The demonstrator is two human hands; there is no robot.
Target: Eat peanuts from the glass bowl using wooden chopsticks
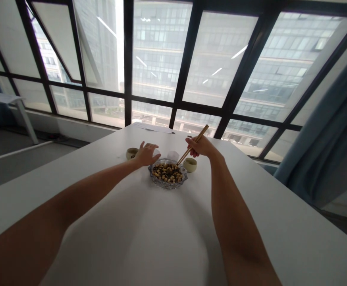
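A clear glass bowl (168, 183) with a jagged rim stands on the white table, filled with pale nut-like pieces and small dark ones (168, 172). My right hand (201, 146) is closed around a pair of wooden chopsticks (193, 144), whose tips reach the bowl's back right edge. Just right of the bowl is a small pale-green cup (189, 165). My left hand (146, 154) has its fingers spread at the bowl's back left and holds nothing visible. Partly behind that hand sits a second small cup (131, 153), with something dark at its rim.
A clear item (172, 155) stands behind the bowl. White sheets (154, 128) and small dark objects lie at the far end of the white table (108, 230). Windows rise beyond, a blue curtain (331, 139) hangs at right, and another table (0, 96) stands at left.
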